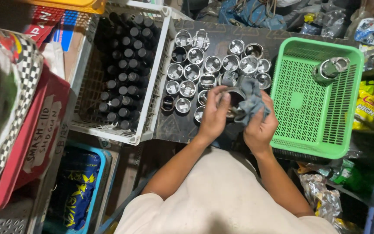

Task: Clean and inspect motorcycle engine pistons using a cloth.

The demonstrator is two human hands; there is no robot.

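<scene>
Piston (pixel 234 97) sits clasped in the left hand (pixel 213 117) over the dark board (pixel 174 125), while the right hand (pixel 260 125) grips a grey rag (pixel 253 100) against it. More pistons (pixel 204 65) crowd behind; white crate (pixel 150 117) left, green basket (pixel 299 130) right

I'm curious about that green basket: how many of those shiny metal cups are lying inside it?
2. Both metal cups lie together in the far right corner of the green basket, touching each other. The rest of the basket shows only bare mesh, so none seem hidden.
</scene>
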